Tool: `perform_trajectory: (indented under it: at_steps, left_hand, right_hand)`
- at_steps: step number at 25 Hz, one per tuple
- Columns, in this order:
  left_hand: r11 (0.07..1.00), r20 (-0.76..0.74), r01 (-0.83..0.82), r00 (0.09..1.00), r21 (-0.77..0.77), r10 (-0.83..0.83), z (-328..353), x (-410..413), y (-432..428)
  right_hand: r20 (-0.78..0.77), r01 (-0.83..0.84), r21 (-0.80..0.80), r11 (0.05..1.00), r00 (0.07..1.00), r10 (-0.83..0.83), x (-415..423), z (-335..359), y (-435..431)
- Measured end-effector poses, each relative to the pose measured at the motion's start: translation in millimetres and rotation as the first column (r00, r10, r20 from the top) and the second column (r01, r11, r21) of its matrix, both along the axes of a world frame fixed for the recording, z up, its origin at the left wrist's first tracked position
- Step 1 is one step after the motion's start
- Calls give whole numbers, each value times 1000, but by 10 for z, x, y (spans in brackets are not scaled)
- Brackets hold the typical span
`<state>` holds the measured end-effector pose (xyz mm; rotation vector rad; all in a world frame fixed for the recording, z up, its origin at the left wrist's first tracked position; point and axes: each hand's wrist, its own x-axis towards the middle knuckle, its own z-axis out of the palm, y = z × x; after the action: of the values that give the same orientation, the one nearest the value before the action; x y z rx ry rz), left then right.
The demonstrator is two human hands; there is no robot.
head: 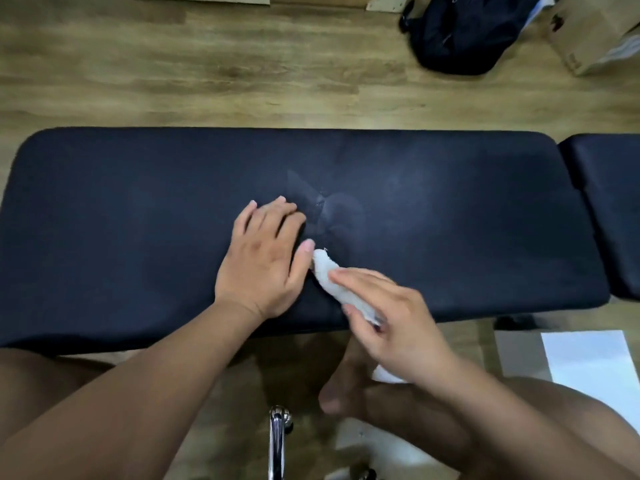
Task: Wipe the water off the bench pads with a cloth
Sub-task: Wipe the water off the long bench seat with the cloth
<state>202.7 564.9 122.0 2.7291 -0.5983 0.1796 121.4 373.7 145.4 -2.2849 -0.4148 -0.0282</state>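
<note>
**A:** In the head view, where is the wiping thing?

**B:** The small white rolled-up terry cloth (327, 277) is in the right hand (391, 323). Its front end touches the long dark navy padded top (467, 220) of the desk, near the front edge.

**A:** And the fingers?

**B:** The right fingers (360, 277) are clamped on the cloth, with the forefinger laid along its top and the thumb underneath. The left hand (263, 258) lies flat on the padded top just beside the cloth. Its fingers are straight and slightly apart, and it holds nothing.

**A:** Any water?

**B:** There is a faint greyish damp patch (325, 206) just beyond the left fingertips. I cannot tell how wet it is. 1 shorter dark pad (609, 209) adjoins on the right.

**A:** How will it handle?

**B:** I judge the cloth to be light, soft and limp. Rolled up, it covers little, so it would work better opened out and pressed under a flat palm at its middle. The padded top looks smooth and firm, so water may smear rather than soak in. Nothing here seems fragile.
</note>
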Motion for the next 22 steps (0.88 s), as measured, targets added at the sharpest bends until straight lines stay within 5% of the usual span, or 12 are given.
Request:
perform_trajectory:
  at_steps: [2,5,6,8,10,12,15,18,20,22]
  left_hand:
    - [1000,-2,-8,1000,-1,8,-5,2,-6]
    - [1000,1,-15,1000,-7,15,-15,-5,-5]
    - [1000,5,-16,1000,-6,16,-14,-7,-11]
    - [1000,17,-20,1000,-4,20,-15,2,-22]
    - [1000,22,-20,1000,6,19,-11,9,-32]
    - [1000,21,-18,1000,14,18,-14,2,-23]
    - [1000,33,-22,999,21,21,-20,-1,-25]
    - [1000,45,-9,999,18,8,-17,15,-41]
    - [1000,53,-11,999,9,10,-20,12,-34]
    - [1000,44,-11,999,-10,12,-23,3,-22]
  right_hand:
    - [114,-14,-194,981,993,36,132,-29,-525]
    - [257,370,-461,807,926,-277,634,-12,-1608]
    - [254,528,-462,713,849,-464,804,-4,-1987]
    - [130,797,-374,474,551,-824,1143,74,-2519]
    - [81,925,-305,229,264,-961,1450,71,-2512]
    - [49,895,-318,313,345,-937,1669,14,-1838]
    - [90,751,-243,613,647,-757,1770,122,-406]
    - [-12,316,-350,882,940,-341,1618,211,686]
    - [-43,126,-286,950,989,-144,1643,217,556]
    - [-9,216,-284,934,974,-228,1651,197,-137]
